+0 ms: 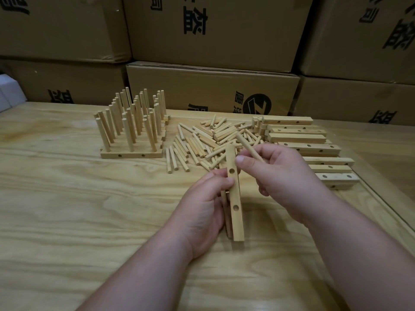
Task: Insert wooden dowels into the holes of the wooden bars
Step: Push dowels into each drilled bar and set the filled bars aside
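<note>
Wooden bar (234,198) is being held upright-ish above the table (67,198) near centre, two holes facing the camera, neither filled. Left hand (206,212) is gripping it from the left side, fingers wrapped behind, thumb pressing the front edge between the holes. Something thin and wooden is sitting behind the bar inside that hand, mostly hidden; cannot tell what it is. Right hand (276,173) is pinching a single dowel (248,146) just right of the bar's top end, dowel tilting up-left, its lower end buried in the fingers.

Loose dowel pile (208,142) is lying just beyond the hands. Finished bars with standing dowels (132,129) are sitting far left of the pile. Stack of bars (303,140) is lying to the right, running close to the table's right edge; its nearest bars are partly hidden by the right hand and wrist. Open table surface is stretching wide to the left and toward the camera. Cardboard boxes (213,86) are walling off the far edge, print cut off and partly blocked. White thing (9,93) at far left is cropped, unclear.
</note>
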Motion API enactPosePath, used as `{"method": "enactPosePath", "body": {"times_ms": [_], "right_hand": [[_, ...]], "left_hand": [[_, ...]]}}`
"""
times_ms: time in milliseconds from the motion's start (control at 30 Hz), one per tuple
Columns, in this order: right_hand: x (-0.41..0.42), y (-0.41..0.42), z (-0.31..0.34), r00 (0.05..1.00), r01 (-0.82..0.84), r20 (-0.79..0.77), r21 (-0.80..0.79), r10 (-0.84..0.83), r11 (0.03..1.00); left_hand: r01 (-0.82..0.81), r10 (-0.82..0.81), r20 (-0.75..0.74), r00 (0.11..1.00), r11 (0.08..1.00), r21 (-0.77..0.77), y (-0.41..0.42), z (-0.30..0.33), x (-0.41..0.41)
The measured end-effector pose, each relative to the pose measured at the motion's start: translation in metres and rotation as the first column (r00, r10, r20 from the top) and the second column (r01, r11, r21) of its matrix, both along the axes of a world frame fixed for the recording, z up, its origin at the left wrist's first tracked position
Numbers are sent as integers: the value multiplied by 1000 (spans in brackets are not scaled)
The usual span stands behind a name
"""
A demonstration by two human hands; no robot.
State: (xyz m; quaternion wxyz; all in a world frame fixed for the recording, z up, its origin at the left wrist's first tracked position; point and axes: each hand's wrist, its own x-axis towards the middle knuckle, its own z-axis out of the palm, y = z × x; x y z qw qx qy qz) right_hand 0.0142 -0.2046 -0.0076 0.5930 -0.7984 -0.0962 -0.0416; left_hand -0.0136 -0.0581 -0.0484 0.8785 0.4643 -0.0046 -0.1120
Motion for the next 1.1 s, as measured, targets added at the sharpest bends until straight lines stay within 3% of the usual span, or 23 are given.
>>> {"method": "enactPosePath", "body": {"times_ms": [167, 367, 567, 1100], "right_hand": [[-4, 4, 1, 994, -94, -67, -65, 90, 993], [-3, -2, 11, 990, -39, -140, -99, 25, 994], [-9, -16, 30, 998, -59, -7, -291, 60, 955], [-13, -19, 36, 995, -48, 57, -436, 81, 898]], "left_hand": [[-31, 31, -5, 1000, 999, -10, -2, 1, 1], [30, -32, -23, 999, 996, -86, 6, 0, 2], [-5, 5, -8, 1000, 998, -66, 6, -3, 5], [-51, 51, 12, 999, 999, -11, 5, -6, 5]]}}
